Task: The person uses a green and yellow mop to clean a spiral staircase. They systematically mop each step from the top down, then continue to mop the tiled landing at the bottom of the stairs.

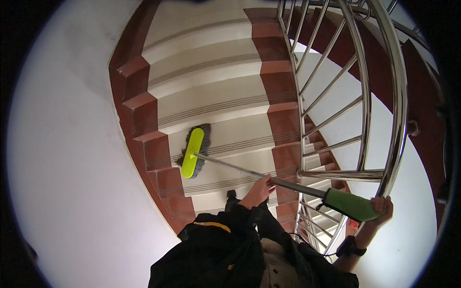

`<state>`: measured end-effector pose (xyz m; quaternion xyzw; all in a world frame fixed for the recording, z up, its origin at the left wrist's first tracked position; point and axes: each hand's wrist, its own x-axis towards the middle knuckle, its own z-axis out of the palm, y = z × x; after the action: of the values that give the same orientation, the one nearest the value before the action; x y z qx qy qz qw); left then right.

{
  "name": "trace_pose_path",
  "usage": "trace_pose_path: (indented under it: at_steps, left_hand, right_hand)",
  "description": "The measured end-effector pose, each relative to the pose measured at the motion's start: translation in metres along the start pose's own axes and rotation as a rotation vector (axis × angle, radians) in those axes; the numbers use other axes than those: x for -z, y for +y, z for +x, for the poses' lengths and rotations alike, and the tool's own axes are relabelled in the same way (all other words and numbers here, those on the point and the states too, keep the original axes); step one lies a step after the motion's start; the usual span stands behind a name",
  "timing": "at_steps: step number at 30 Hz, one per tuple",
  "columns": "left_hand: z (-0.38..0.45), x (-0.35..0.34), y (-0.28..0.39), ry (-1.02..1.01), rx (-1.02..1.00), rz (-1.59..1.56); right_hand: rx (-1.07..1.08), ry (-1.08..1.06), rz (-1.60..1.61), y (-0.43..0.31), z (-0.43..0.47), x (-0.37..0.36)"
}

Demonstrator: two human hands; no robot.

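Observation:
A flat mop with a lime-green plastic head (192, 153) and a grey fringed pad (204, 144) rests across a step on the left side of the staircase. From the head, its metal pole (230, 166) slants to the lower right. My left hand (257, 191) grips the pole about midway. At the pole's upper end, my right hand (382, 210) closes on a green cloth (349, 206) that covers that end. This hand is right beside the steel handrail (396, 118); whether it touches the rail I cannot tell.
Pale stair treads (212, 84) with grooved edges and red-brown borders rise ahead. A white wall (65, 144) bounds the left. Steel balusters (329, 73) line the right, with another flight (320, 158) below. A small red object (354, 224) shows near the railing.

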<state>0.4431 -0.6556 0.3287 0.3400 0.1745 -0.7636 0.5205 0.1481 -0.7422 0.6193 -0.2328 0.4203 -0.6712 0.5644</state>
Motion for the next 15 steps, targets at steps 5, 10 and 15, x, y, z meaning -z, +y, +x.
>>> trace_pose_path:
  at_steps: [5,10,15]
  left_hand:
    - [-0.038,0.074,0.08,-0.078,-0.095,-0.149]
    - [-0.072,0.125,0.154,0.013,-0.129,-0.158]
    - [-0.089,0.119,0.166,0.211,-0.116,-0.141]
  right_hand:
    - [-0.02,-0.1,-0.086,0.088,-0.019,-0.051]
    - [-0.2,-0.095,0.036,0.166,-0.033,-0.104]
    - [-0.214,-0.123,0.031,0.17,-0.05,-0.122]
